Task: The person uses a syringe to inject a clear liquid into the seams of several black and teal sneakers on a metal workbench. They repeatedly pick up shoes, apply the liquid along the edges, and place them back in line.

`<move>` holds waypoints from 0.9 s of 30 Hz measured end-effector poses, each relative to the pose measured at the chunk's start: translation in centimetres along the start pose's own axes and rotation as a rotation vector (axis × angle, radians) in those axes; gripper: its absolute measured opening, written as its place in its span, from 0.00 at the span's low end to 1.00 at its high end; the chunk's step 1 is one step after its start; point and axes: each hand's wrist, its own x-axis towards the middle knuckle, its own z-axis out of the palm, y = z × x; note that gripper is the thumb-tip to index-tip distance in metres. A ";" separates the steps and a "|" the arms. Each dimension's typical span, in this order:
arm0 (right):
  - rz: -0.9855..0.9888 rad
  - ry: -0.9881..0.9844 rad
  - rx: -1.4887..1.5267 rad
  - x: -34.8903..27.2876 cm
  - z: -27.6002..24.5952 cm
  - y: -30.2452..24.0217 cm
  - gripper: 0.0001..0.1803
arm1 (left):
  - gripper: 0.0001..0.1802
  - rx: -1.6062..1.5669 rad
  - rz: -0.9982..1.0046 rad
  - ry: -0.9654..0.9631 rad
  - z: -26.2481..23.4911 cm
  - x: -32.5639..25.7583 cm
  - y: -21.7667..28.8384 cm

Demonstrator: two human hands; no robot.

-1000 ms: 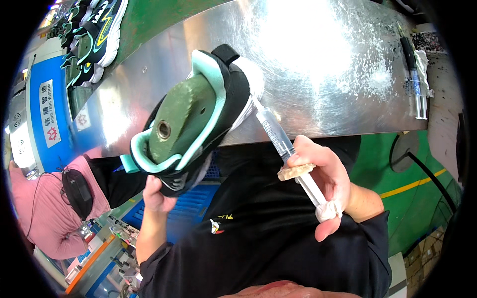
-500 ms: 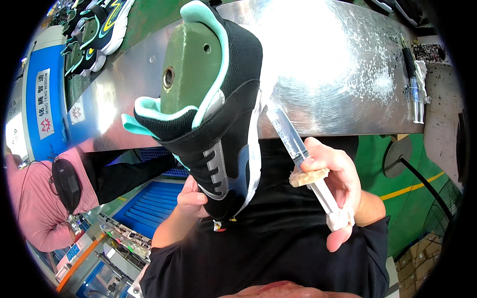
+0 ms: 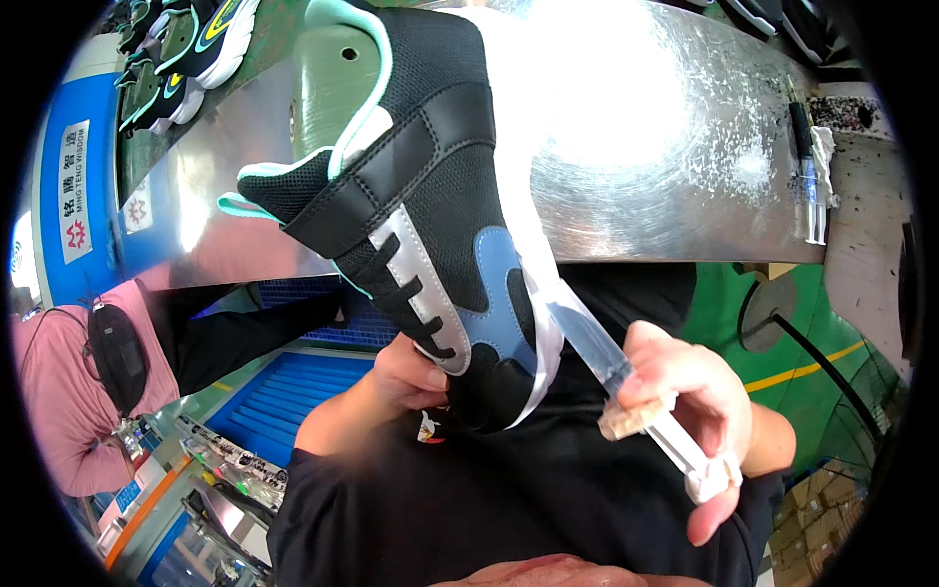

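A black shoe (image 3: 430,186) with turquoise lining, a grey lace panel, a blue side patch and a white sole fills the middle, its toe pointing down toward me. Inside it sits a green shoe last (image 3: 337,83). My left hand (image 3: 411,375) is closed on the toe end, its fingers partly hidden behind the shoe. In my right hand (image 3: 699,391) is a clear syringe (image 3: 592,342), with pale wrapping around its flange and plunger end. The thumb rests at the plunger's end. The syringe's tip meets the white sole edge; whether anything comes out cannot be seen.
Beyond the shoe lies a shiny metal table (image 3: 665,186) with white specks. At its right end are a second syringe (image 3: 814,205) and a black pen-like tool (image 3: 800,122). More shoes (image 3: 201,44) stand at upper left. A person in pink (image 3: 68,391) is at the left.
The shoe has turned to show more of its side and has come nearer. My right hand and syringe have moved down and slightly right, with the tip still by the sole edge.
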 end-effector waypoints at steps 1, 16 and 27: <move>0.029 0.012 0.012 -0.2 0.2 -0.8 0.52 | 0.35 -0.020 -0.035 -0.008 -0.2 0.2 -0.1; 0.124 0.099 -0.396 -7.3 2.0 -9.2 0.42 | 0.22 -0.048 -0.108 -0.481 4.3 8.3 -1.8; 0.004 0.185 -0.745 -8.1 2.7 -8.7 0.44 | 0.19 -0.067 -0.062 -0.547 7.9 12.5 -2.2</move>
